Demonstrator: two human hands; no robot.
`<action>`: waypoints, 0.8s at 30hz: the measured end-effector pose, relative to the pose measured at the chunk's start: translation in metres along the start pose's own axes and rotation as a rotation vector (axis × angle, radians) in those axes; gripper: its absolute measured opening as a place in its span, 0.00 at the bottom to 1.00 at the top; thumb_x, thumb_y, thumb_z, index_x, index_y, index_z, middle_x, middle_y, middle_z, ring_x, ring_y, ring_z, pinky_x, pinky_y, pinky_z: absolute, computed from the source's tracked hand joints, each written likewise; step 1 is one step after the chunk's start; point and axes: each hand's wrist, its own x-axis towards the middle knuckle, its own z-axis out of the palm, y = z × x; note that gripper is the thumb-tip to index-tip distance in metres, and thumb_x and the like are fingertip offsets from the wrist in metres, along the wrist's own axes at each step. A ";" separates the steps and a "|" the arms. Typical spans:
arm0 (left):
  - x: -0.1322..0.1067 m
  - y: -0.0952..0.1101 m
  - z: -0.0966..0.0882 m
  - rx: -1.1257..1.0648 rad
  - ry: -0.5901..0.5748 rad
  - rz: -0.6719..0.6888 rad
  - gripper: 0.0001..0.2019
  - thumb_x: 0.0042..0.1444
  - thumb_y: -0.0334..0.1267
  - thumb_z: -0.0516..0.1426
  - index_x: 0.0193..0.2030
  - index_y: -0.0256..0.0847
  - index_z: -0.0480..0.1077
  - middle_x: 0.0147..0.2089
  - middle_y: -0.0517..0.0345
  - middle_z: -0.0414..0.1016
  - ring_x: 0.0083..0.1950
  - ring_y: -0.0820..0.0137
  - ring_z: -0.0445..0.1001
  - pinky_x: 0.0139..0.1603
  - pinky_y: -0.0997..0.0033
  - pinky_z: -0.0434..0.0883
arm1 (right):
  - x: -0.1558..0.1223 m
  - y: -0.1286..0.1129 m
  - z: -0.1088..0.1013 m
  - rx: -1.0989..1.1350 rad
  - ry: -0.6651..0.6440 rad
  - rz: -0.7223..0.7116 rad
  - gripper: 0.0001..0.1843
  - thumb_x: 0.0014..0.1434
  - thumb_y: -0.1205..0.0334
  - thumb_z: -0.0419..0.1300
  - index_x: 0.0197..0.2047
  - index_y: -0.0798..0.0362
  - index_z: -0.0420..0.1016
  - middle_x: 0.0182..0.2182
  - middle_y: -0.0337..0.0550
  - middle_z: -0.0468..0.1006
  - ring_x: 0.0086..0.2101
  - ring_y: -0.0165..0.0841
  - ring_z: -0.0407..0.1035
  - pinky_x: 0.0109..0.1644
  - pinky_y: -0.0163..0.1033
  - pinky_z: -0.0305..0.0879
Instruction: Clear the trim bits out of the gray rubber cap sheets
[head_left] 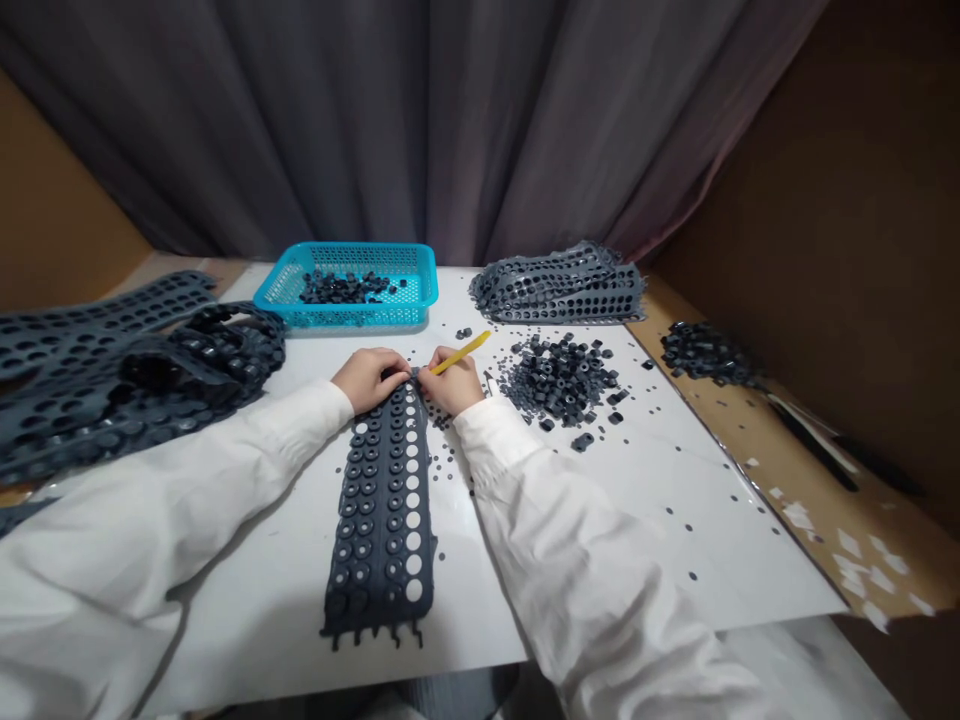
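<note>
A dark grey moulded rubber sheet (pixel 379 500) lies lengthwise in front of me, with rows of ring-shaped parts in it. One column along its right side shows open round holes. My left hand (pixel 373 378) is closed on the far end of the sheet, thumb and fingers pinched near the top of that column. Close beside it, my right hand (pixel 456 385) grips a slim yellow stick-like tool (pixel 469 350), which slants up to the right. The tool's lower tip is hidden by my fingers, which meet a small dark piece at the sheet's edge.
A blue basket (pixel 341 319) holding small black parts stands behind. Right of my hands lies a pile of black parts (pixel 570 378) among scattered discs. Stacked perforated sheets (pixel 559 285) sit behind it; more rubber sheets (pixel 127 380) heap at left. Dark-handled tools (pixel 814 440) lie far right.
</note>
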 end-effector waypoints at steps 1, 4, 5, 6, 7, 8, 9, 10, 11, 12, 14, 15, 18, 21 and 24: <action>0.000 0.000 0.001 -0.021 0.010 -0.009 0.12 0.56 0.40 0.50 0.34 0.37 0.72 0.34 0.54 0.77 0.36 0.69 0.74 0.39 0.71 0.69 | 0.000 0.000 0.000 0.003 0.000 0.003 0.10 0.44 0.67 0.57 0.19 0.51 0.58 0.15 0.31 0.65 0.20 0.26 0.62 0.26 0.30 0.59; -0.001 0.000 0.002 -0.066 0.033 -0.034 0.12 0.56 0.41 0.51 0.33 0.37 0.72 0.34 0.54 0.78 0.36 0.68 0.75 0.39 0.71 0.69 | 0.000 0.001 0.001 0.016 -0.002 0.011 0.10 0.44 0.68 0.57 0.19 0.51 0.58 0.15 0.31 0.65 0.21 0.27 0.63 0.26 0.30 0.59; -0.001 0.000 0.002 -0.074 0.040 -0.043 0.12 0.56 0.42 0.51 0.33 0.37 0.72 0.34 0.54 0.78 0.36 0.68 0.74 0.39 0.71 0.69 | 0.001 0.002 0.001 0.021 -0.003 0.014 0.10 0.44 0.68 0.57 0.19 0.51 0.58 0.15 0.31 0.65 0.21 0.27 0.63 0.26 0.31 0.60; -0.002 0.000 0.003 -0.080 0.048 -0.050 0.13 0.56 0.42 0.51 0.34 0.37 0.72 0.34 0.54 0.78 0.36 0.68 0.74 0.39 0.71 0.69 | 0.001 0.002 0.002 0.027 -0.003 0.018 0.10 0.44 0.68 0.57 0.19 0.51 0.59 0.15 0.31 0.66 0.21 0.27 0.63 0.27 0.31 0.60; -0.002 0.000 0.004 -0.083 0.054 -0.056 0.13 0.56 0.42 0.51 0.34 0.37 0.72 0.34 0.54 0.77 0.36 0.68 0.74 0.39 0.71 0.69 | 0.001 0.003 0.003 0.033 -0.003 0.022 0.09 0.44 0.67 0.57 0.19 0.51 0.59 0.15 0.31 0.66 0.21 0.27 0.63 0.27 0.31 0.60; -0.003 0.000 0.005 -0.083 0.060 -0.060 0.13 0.57 0.42 0.50 0.34 0.37 0.72 0.34 0.54 0.77 0.36 0.68 0.74 0.39 0.71 0.69 | 0.001 0.003 0.003 0.039 -0.002 0.026 0.09 0.44 0.67 0.57 0.19 0.51 0.59 0.15 0.31 0.66 0.21 0.27 0.63 0.27 0.31 0.60; -0.004 0.000 0.005 -0.081 0.063 -0.061 0.13 0.57 0.42 0.50 0.35 0.36 0.72 0.35 0.54 0.77 0.36 0.68 0.74 0.39 0.71 0.69 | 0.001 0.003 0.004 0.046 -0.001 0.032 0.09 0.44 0.67 0.57 0.19 0.51 0.59 0.15 0.31 0.66 0.21 0.27 0.63 0.27 0.31 0.60; -0.004 -0.001 0.006 -0.076 0.062 -0.059 0.13 0.57 0.41 0.50 0.35 0.36 0.72 0.35 0.53 0.77 0.36 0.68 0.74 0.39 0.70 0.69 | 0.001 0.003 0.004 0.054 -0.002 0.037 0.10 0.44 0.67 0.57 0.19 0.51 0.59 0.15 0.31 0.66 0.20 0.27 0.63 0.26 0.31 0.60; -0.004 -0.001 0.006 -0.069 0.056 -0.051 0.13 0.58 0.41 0.50 0.35 0.36 0.72 0.35 0.52 0.77 0.36 0.67 0.73 0.39 0.70 0.69 | 0.001 0.003 0.004 0.063 -0.004 0.042 0.10 0.44 0.67 0.57 0.18 0.51 0.58 0.15 0.31 0.66 0.20 0.27 0.63 0.26 0.31 0.60; -0.003 -0.002 0.005 -0.060 0.044 -0.037 0.13 0.58 0.41 0.50 0.35 0.36 0.72 0.35 0.52 0.76 0.37 0.67 0.73 0.40 0.69 0.68 | 0.001 0.003 0.003 0.073 -0.008 0.047 0.10 0.44 0.67 0.57 0.18 0.51 0.58 0.14 0.31 0.66 0.20 0.27 0.64 0.26 0.31 0.60; -0.001 -0.003 0.002 -0.038 -0.003 0.011 0.13 0.57 0.42 0.51 0.35 0.36 0.72 0.35 0.51 0.76 0.39 0.65 0.72 0.43 0.66 0.68 | 0.001 0.003 0.002 0.101 -0.016 0.060 0.10 0.44 0.67 0.57 0.19 0.51 0.59 0.14 0.30 0.67 0.19 0.27 0.64 0.25 0.31 0.61; 0.002 -0.003 0.000 -0.028 -0.036 0.043 0.12 0.56 0.42 0.51 0.35 0.36 0.72 0.35 0.51 0.75 0.40 0.64 0.72 0.44 0.65 0.68 | 0.001 0.003 0.001 0.118 -0.017 0.067 0.09 0.45 0.67 0.57 0.20 0.51 0.59 0.14 0.30 0.67 0.18 0.26 0.65 0.25 0.30 0.61; 0.009 -0.003 -0.007 0.003 -0.136 0.123 0.12 0.56 0.41 0.53 0.39 0.36 0.73 0.38 0.50 0.74 0.43 0.63 0.70 0.48 0.64 0.67 | 0.000 0.002 -0.003 0.165 -0.009 0.093 0.08 0.47 0.67 0.56 0.21 0.51 0.59 0.15 0.29 0.69 0.18 0.26 0.66 0.26 0.30 0.63; 0.014 -0.003 -0.010 0.033 -0.196 0.150 0.13 0.56 0.39 0.53 0.41 0.35 0.73 0.39 0.49 0.74 0.43 0.63 0.70 0.49 0.63 0.67 | 0.000 0.003 -0.004 0.183 -0.001 0.102 0.09 0.47 0.68 0.56 0.21 0.51 0.58 0.14 0.29 0.69 0.19 0.26 0.67 0.27 0.30 0.63; 0.016 -0.002 -0.012 0.055 -0.227 0.152 0.12 0.56 0.39 0.53 0.41 0.35 0.73 0.39 0.49 0.73 0.43 0.63 0.71 0.48 0.64 0.67 | 0.000 0.003 -0.003 0.186 -0.005 0.103 0.09 0.46 0.68 0.56 0.20 0.50 0.58 0.13 0.29 0.68 0.18 0.27 0.67 0.26 0.31 0.63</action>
